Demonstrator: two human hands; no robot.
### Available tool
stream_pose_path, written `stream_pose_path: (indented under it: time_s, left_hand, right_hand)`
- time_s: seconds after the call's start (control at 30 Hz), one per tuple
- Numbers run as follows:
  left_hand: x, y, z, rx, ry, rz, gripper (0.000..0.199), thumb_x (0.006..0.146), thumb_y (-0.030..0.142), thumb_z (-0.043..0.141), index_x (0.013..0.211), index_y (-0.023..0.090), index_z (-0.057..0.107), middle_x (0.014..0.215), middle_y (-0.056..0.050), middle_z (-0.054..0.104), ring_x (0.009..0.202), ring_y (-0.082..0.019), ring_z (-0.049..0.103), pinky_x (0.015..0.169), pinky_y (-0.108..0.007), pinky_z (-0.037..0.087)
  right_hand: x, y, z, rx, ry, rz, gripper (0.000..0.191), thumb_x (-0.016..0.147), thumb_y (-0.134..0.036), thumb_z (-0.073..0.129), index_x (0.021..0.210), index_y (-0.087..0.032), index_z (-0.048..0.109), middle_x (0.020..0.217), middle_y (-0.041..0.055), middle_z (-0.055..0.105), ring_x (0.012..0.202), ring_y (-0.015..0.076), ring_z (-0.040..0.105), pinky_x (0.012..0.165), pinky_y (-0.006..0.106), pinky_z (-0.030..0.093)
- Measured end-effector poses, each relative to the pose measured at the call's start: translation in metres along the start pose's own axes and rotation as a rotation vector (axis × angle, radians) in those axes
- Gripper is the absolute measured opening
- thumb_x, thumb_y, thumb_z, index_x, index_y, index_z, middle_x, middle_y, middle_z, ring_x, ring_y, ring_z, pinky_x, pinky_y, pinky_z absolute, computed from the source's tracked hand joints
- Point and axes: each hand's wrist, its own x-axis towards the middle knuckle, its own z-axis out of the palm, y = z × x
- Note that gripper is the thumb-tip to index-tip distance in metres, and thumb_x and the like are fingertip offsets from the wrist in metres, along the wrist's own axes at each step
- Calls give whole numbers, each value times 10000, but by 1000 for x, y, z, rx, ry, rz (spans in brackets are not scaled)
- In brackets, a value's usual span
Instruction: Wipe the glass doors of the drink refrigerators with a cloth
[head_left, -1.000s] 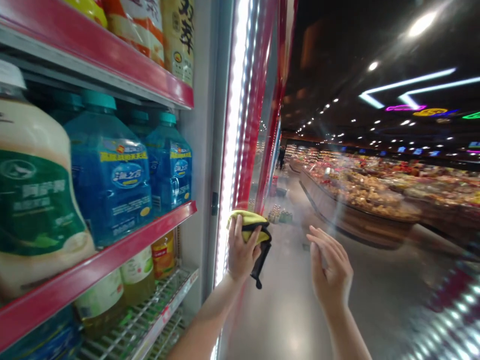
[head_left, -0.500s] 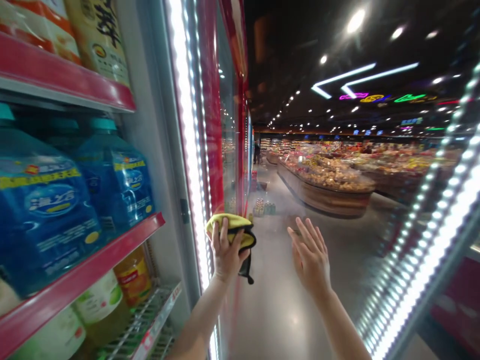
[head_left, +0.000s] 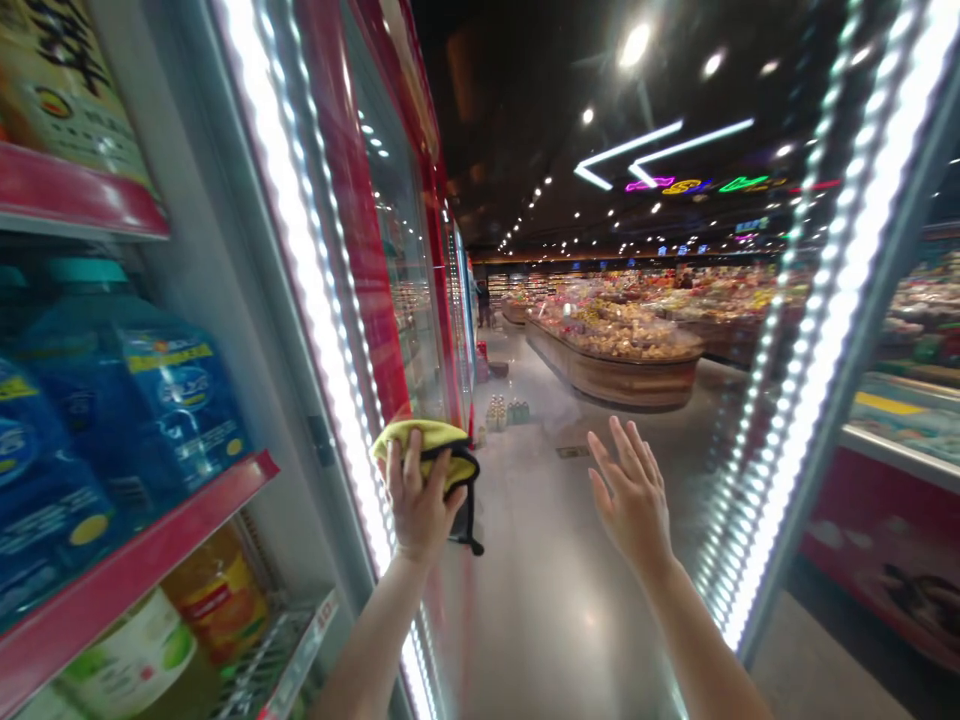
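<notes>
Left hand (head_left: 420,510) clenched around a yellow microfiber cloth (head_left: 420,442) with black trim, held to the lit glass cooler door (head_left: 352,250); blue bottles (head_left: 127,400) stand behind the glass to its left, right hand (head_left: 631,495) open and empty to its right, a curved food counter (head_left: 615,375) far ahead

Bright, high-contrast interior view. Hard white glare from LED strips (head_left: 311,330) along the refrigerator door frames (head_left: 757,560); small round highlights from ceiling spotlights (head_left: 634,45) against a dark ceiling (head_left: 525,120). Strong wide-angle bowing toward the frame edges, with door lines leaning steeply. Pale reflected glow on the polished floor (head_left: 562,640); shadows faint and soft. Distant display counters (head_left: 615,360) hazy and slightly out of focus. Left hand (head_left: 420,510), yellow cloth (head_left: 424,445) and right hand (head_left: 634,495) fairly sharp.
</notes>
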Motion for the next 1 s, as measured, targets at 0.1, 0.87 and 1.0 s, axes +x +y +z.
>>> stream_pose_path:
  time_s: [0.1, 0.87, 1.0]
  left_hand:
    - [24, 20, 7, 6, 34, -154, 583, 847, 353, 715, 1409, 248, 604, 1710, -112, 211, 1577, -448, 77, 1241, -704, 109]
    - [-19, 39, 32, -62, -170, 312, 430, 848, 363, 752, 1273, 333, 689, 1549, -73, 519, 1550, -347, 283, 1276, -604, 188]
    - [6, 58, 36, 13, -89, -97, 519, 863, 259, 711, 1375, 279, 633, 1706, -99, 226, 1584, -403, 125, 1266, -649, 170]
  right_hand:
    - [2, 10, -4, -51, -51, 59, 770, 981, -228, 612, 1624, -395, 221, 1700, 81, 248, 1551, 347, 269, 1188, 636, 366]
    - [21, 50, 21, 110, -292, 74, 999, 910, -72, 636, 1631, -421, 39, 1727, 54, -4, 1562, 427, 19, 1119, 722, 407]
    - [25, 64, 24, 170, -330, 18, 1014, 874, -6, 605, 1634, -420, 77, 1729, 28, -3, 1571, 393, 32, 1143, 666, 431]
